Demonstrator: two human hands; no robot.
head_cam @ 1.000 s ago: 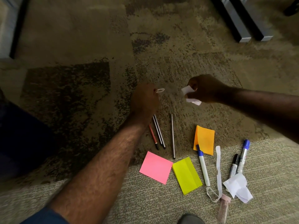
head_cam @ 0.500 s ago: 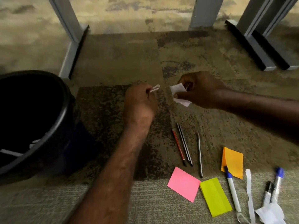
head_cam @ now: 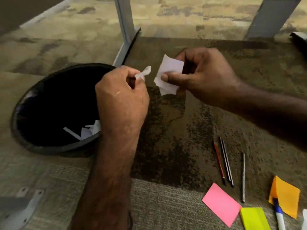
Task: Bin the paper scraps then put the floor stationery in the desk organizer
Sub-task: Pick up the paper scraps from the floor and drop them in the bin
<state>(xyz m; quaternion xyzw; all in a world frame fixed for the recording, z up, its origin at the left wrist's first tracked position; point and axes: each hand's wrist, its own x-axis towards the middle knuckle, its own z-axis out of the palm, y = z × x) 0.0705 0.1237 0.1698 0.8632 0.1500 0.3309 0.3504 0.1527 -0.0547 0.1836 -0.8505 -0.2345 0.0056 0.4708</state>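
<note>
Both forearms reach forward, left hand (head_cam: pixel 122 95) and right hand (head_cam: pixel 206 77) with fingers pinched.

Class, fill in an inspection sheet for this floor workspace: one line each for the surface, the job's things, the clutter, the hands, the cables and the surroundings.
Surface: patterned carpet, dark patch in the middle, paler band near the camera.
Job's things: black bin at left with white scraps inside; pencils, pink note pad, yellow note pad, orange note pad and a marker lie on the floor at right.
Clutter: nothing seen.
Hands: left hand pinches a small twisted scrap; right hand pinches a larger white scrap.
Cables: nothing seen.
Surroundings: grey desk legs behind; a metal bracket at lower left.
</note>
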